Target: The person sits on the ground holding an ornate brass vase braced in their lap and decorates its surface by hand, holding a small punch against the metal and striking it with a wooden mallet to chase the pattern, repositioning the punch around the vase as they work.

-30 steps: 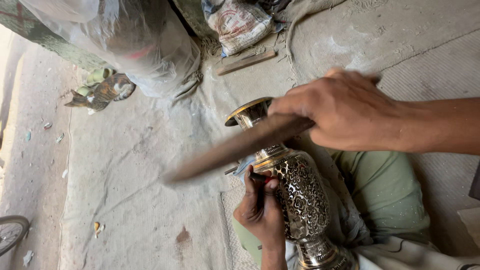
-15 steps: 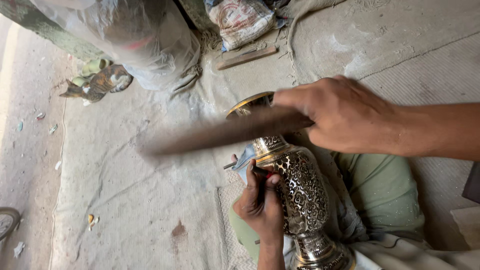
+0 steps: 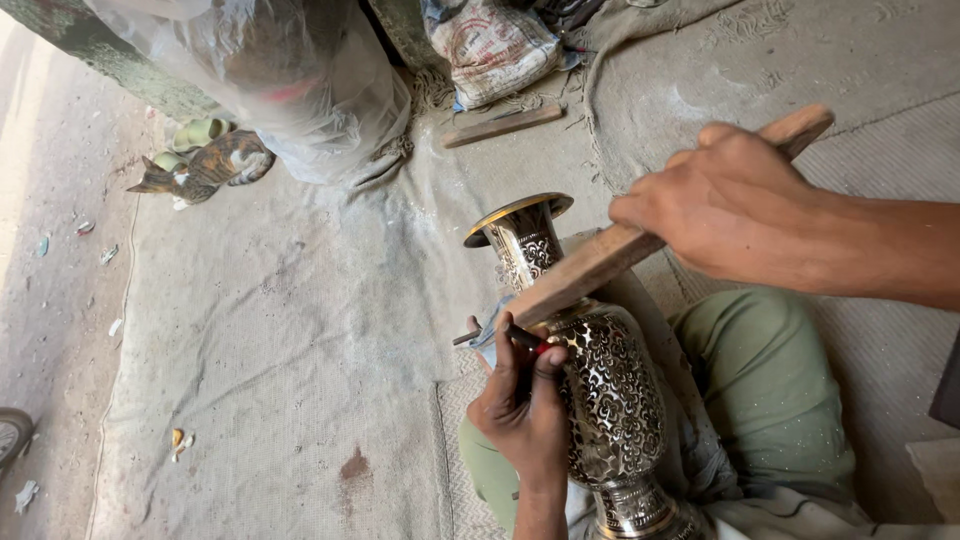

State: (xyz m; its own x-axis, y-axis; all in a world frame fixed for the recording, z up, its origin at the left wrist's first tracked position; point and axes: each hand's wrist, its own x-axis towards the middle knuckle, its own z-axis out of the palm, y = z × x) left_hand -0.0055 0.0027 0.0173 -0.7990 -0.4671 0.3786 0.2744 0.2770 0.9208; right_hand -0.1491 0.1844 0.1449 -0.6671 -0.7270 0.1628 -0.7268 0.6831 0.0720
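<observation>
An engraved metal vase with a flared gold rim lies tilted across my lap, its mouth pointing away from me. My left hand pinches a thin metal chisel against the vase's shoulder. My right hand grips a flat wooden stick near its far end. The stick's lower end rests on the chisel's head, just above my left fingers.
A grey dusty cloth covers the ground. A cat lies at the upper left beside a plastic-wrapped bundle. A printed sack and a short wooden piece lie at the top. My green trouser leg is at the right.
The wooden stick has swung from a raised, blurred position out to the left down onto the chisel. My right hand moved right and up. My left hand kept its place on the vase.
</observation>
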